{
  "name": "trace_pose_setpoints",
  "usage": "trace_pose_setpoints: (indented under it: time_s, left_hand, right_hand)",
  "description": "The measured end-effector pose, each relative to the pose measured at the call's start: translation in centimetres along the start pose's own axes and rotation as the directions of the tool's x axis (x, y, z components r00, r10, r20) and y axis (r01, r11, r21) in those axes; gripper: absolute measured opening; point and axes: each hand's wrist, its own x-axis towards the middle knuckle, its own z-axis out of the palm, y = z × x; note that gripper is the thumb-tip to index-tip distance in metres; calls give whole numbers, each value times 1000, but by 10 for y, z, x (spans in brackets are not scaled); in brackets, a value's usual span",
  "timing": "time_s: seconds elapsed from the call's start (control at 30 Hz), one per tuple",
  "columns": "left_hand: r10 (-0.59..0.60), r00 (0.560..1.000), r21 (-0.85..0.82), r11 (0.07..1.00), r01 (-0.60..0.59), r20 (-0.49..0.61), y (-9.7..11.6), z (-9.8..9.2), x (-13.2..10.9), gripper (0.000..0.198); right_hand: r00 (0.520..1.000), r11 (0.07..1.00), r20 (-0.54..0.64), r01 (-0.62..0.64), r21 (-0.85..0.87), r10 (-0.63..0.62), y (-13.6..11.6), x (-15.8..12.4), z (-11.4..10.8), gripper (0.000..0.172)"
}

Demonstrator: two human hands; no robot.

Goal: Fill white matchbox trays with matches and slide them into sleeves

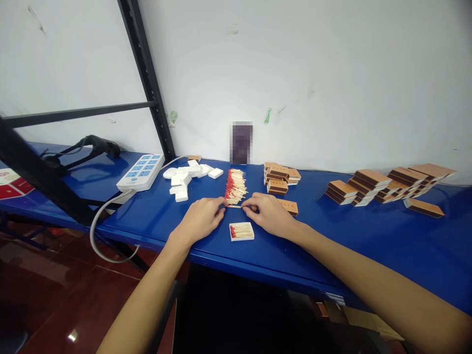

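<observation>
We see both bare forearms reach in from below, the left one slanting up toward the right and the right one running long and low from the lower right corner. The left hand [204, 215] is palm down, knuckles up, fingers bent inward, with a narrow space between thumb and index finger. The right hand [269, 211] mirrors it, fingers more curled, thumb and index close together. The fingertips of both are at opposite ends of a thin pale wooden matchstick [235, 206], though we cannot tell whether either hand grips it.

The matchstick is at the near edge of a long heap of red-tipped wooden matches [236, 184] on the glossy blue tabletop [210, 243]. Nearer us, between the wrists, sits a small white open tray [243, 239] partly filled with matches, heads to the left. An orange-and-brown cardboard matchbox [291, 207] lies just beyond the right hand, partly hidden by it.
</observation>
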Motion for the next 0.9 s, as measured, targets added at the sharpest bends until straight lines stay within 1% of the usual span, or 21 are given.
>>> trace_pose_setpoints:
  time_s: [0.27,0.4,0.5,0.63,0.77,0.9]
  left_hand:
    - [13,1000,-9,1000,-13,-1,0,0,-1,31]
    - [26,1000,-28,999,-26,-7,0,0,-2,30]
    - [25,1000,-39,999,-25,-3,0,0,-1,29]
    - [29,1000,-40,999,-29,11,0,-1,-1,27]
    - [27,1000,-40,999,-27,5,1,-1,-1,26]
    - [21,1000,-48,999,-20,16,2,-2,-1,26]
  right_hand:
    - [1000,1000,7,-8,15,8,-3,2,1,19]
    - [998,999,-65,14,34,-12,2,6,0,17]
    - [994,1000,-110,3,-3,-3,11,12,0,15]
    - [994,999,-108,4,-43,-9,18,17,1,25]
    - [993,995,-110,26,-95,-36,18,17,2,28]
    - [995,981,-76,56,-185,-71,16,18,1,28]
